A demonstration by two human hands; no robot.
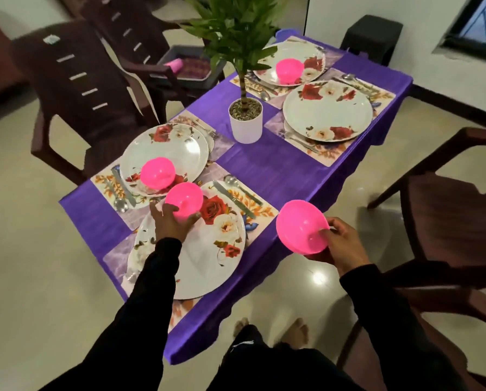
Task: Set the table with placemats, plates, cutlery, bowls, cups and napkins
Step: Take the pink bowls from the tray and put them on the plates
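Both arms reach forward in black sleeves. Left hand (pixel 170 221) has its fingers curled round a bowl (pixel 184 201); right hand (pixel 339 244) pinches another bowl (pixel 301 227) between thumb and fingers.

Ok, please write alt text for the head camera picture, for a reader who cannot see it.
A person's left hand sets a pink bowl on the nearest plate while the right hand holds another pink bowl beside the purple table. Four flowered plates lie on placemats with cutlery around a potted plant.
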